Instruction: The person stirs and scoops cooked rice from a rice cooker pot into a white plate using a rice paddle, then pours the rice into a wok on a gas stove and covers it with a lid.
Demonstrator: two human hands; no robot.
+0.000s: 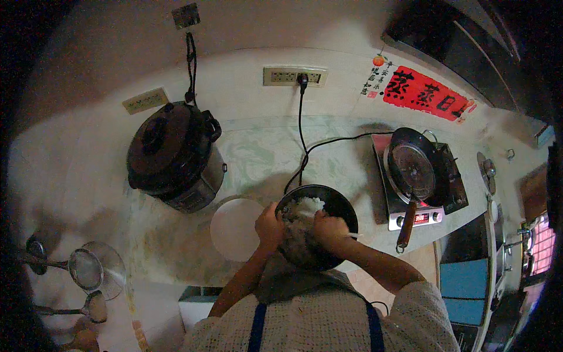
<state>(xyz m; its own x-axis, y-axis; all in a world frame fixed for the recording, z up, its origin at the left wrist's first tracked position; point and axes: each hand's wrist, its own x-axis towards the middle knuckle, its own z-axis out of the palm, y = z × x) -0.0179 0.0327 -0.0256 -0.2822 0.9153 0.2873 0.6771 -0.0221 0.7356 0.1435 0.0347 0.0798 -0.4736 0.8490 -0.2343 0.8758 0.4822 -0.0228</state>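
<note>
A dark round pot (345,207) stands at the counter's front edge, close to my body. White rice (311,203) is heaped at its far side, and a paler layer lines the shadowed bottom. My left hand (269,226) grips the pot's left rim. Over the pot's interior, my right hand (330,229) is closed around a thin white utensil handle (354,235), whose end pokes out past the wrist. The utensil's working end is hidden by the hand and the rice. A white round plate (235,231) lies just left of my left hand.
A dark electric cooker (176,158) stands back left. At right, a frying pan (413,169) sits on a lit induction cooker (418,220), its wooden handle (407,226) pointing towards me. A black cord (303,145) crosses behind the pot. Strainers (85,268) hang at far left.
</note>
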